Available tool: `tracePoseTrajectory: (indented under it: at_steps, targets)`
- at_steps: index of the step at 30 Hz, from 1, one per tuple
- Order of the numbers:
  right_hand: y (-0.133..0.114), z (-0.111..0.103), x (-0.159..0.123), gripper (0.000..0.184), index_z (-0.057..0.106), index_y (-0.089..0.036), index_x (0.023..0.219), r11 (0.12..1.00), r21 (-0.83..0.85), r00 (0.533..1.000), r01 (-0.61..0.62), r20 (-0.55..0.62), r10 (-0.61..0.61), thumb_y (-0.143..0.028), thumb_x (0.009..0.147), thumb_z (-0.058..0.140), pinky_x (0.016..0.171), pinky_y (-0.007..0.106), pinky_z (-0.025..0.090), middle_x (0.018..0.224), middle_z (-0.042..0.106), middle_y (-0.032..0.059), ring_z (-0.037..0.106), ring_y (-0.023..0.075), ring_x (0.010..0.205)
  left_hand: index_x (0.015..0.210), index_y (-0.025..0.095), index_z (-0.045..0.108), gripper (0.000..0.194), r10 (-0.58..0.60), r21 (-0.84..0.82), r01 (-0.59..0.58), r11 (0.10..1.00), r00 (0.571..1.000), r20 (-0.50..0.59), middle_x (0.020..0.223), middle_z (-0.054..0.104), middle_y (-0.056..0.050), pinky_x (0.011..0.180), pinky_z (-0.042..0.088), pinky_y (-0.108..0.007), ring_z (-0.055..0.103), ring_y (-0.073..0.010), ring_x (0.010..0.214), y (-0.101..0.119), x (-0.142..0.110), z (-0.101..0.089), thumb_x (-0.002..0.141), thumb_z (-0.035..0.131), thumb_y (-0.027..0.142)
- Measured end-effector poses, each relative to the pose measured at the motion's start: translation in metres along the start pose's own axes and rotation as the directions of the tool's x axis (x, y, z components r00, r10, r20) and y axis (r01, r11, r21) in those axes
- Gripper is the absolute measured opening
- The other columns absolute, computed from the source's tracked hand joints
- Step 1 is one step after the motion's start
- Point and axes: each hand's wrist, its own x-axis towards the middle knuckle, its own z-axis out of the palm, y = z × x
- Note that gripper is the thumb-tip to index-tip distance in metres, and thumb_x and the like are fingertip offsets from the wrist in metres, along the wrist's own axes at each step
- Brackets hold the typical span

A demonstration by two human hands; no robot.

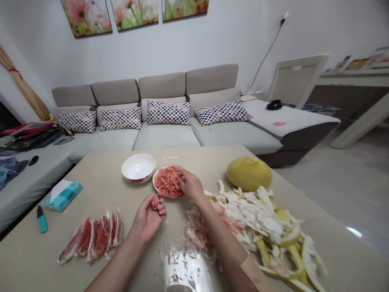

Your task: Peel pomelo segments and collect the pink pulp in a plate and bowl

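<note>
1. Living-room backdrop: long grey sectional sofa (165,136) with checkered cushions (168,112) at 12 o'clock beyond a beige tabletop (100,190), and three floral canvases (133,14) high on the white wall.
2. Around the hands: white bowl (138,168) at 12 o'clock from the left hand, just beside the plate; whole yellow pomelo (249,173) at 2 o'clock from the right hand; heap of white pith and yellow peel (255,219) at 3 to 4 o'clock, touching the right forearm's side. Further off at 9 o'clock: teal-handled utility knife (42,219) and blue tissue packet (62,195).
3. Pink pomelo pulp (167,181) piled on a round plate (154,182), at 1 o'clock from the left hand. Peeled pomelo segments (91,237) laid in a row at 9 o'clock from that hand.
4. Left hand (148,217): fingers curled, clenching a lump of pulp (155,201).
5. Right hand (191,186): fingertips (181,182) in the pulp at the plate's right rim, grip impossible to tell.
6. Open tabletop left of the segments; membrane scraps (179,265) on the glossy near edge.
</note>
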Motion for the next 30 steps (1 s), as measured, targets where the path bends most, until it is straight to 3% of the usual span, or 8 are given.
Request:
tracePoseTrajectory:
  at_steps: [4, 7, 11, 14, 17, 22, 27, 30]
  targets:
    - [-0.038, -0.021, -0.035, 0.018, 0.073, -0.021, 0.086, 0.992, 0.122, 0.995, 0.042, 0.086, -0.053, -0.026, 0.089, 0.056, 0.069, 0.027, 0.051, 0.083, 0.074, 0.0031, 0.067, 0.0178, 0.074, 0.096, 0.006, 0.062, 0.018, 0.037, 0.041, -0.038, 0.998, 0.999, 0.032, 0.073, 0.05, -0.002, 0.051, 0.041, -0.018, 0.046, -0.0077, 0.056, -0.003, -0.004, 0.005, 0.091, 0.05, 0.019]
    - [-0.07, -0.032, -0.074, 0.013, 0.074, -0.025, 0.092, 0.961, 0.263, 0.984, 0.082, 0.131, -0.12, -0.027, 0.087, 0.062, 0.075, 0.026, 0.051, 0.09, 0.075, 0.001, 0.067, 0.0171, 0.081, 0.097, 0.006, 0.064, 0.017, 0.082, 0.083, -0.086, 0.993, 0.995, 0.052, 0.07, 0.05, -0.001, 0.054, 0.042, -0.02, 0.05, -0.0097, 0.06, -0.01, -0.012, 0.014, 0.089, 0.054, 0.018]
    - [-0.091, -0.034, -0.117, 0.014, 0.074, -0.024, 0.093, 0.929, 0.37, 0.999, 0.034, 0.007, -0.039, -0.022, 0.081, 0.068, 0.065, 0.028, 0.049, 0.092, 0.073, 0.0043, 0.063, 0.0173, 0.072, 0.101, 0.009, 0.066, 0.02, 0.198, 0.283, -0.223, 0.933, 0.973, 0.116, 0.083, 0.059, -0.006, 0.07, 0.048, -0.024, 0.058, -0.0149, 0.077, -0.024, -0.025, 0.026, 0.085, 0.061, 0.021]
    - [-0.094, -0.034, -0.134, 0.012, 0.074, -0.022, 0.093, 0.901, 0.434, 0.996, 0.0, -0.078, 0.037, -0.022, 0.083, 0.066, 0.069, 0.029, 0.049, 0.092, 0.072, 0.0058, 0.064, 0.0191, 0.079, 0.1, 0.011, 0.068, 0.021, 0.262, 0.393, -0.312, 0.865, 0.949, 0.176, 0.086, 0.059, -0.004, 0.074, 0.047, -0.023, 0.056, -0.0127, 0.076, -0.036, -0.034, 0.031, 0.082, 0.066, 0.022]
    - [-0.093, -0.038, -0.141, 0.013, 0.075, -0.022, 0.089, 0.871, 0.49, 0.994, -0.037, -0.069, 0.081, -0.023, 0.086, 0.062, 0.073, 0.029, 0.049, 0.09, 0.073, 0.005, 0.065, 0.0196, 0.083, 0.1, 0.012, 0.068, 0.021, 0.257, 0.47, -0.342, 0.814, 0.937, 0.237, 0.086, 0.055, -0.003, 0.072, 0.045, -0.022, 0.053, -0.0117, 0.076, -0.045, -0.04, 0.034, 0.084, 0.062, 0.025]
    - [-0.088, -0.047, -0.143, 0.011, 0.075, -0.021, 0.085, 0.869, 0.486, 0.991, -0.095, -0.037, 0.128, -0.022, 0.083, 0.065, 0.063, 0.026, 0.047, 0.083, 0.073, 0.0031, 0.065, 0.0171, 0.072, 0.105, 0.016, 0.063, 0.023, 0.271, 0.62, -0.405, 0.672, 0.914, 0.302, 0.084, 0.049, -0.001, 0.066, 0.04, -0.021, 0.046, -0.0106, 0.071, -0.053, -0.041, 0.035, 0.088, 0.057, 0.031]
    - [-0.082, -0.048, -0.131, 0.014, 0.075, -0.022, 0.082, 0.876, 0.48, 0.998, -0.053, -0.01, 0.066, -0.022, 0.086, 0.062, 0.062, 0.025, 0.045, 0.078, 0.073, 0.0015, 0.064, 0.0159, 0.069, 0.095, 0.02, 0.056, 0.013, 0.401, 0.684, -0.541, 0.489, 0.836, 0.374, 0.089, 0.047, 0.0, 0.071, 0.039, -0.021, 0.044, -0.0118, 0.076, -0.052, -0.031, 0.029, 0.091, 0.054, 0.033]
    - [-0.076, -0.04, -0.119, 0.014, 0.073, -0.021, 0.079, 0.913, 0.407, 0.999, 0.025, -0.037, -0.01, -0.017, 0.084, 0.061, 0.06, 0.025, 0.043, 0.073, 0.07, 0.0006, 0.06, 0.0146, 0.064, 0.097, 0.022, 0.054, 0.016, 0.439, 0.685, -0.55, 0.478, 0.825, 0.357, 0.092, 0.048, 0.0, 0.076, 0.039, -0.022, 0.046, -0.0127, 0.08, -0.047, -0.02, 0.021, 0.092, 0.051, 0.037]
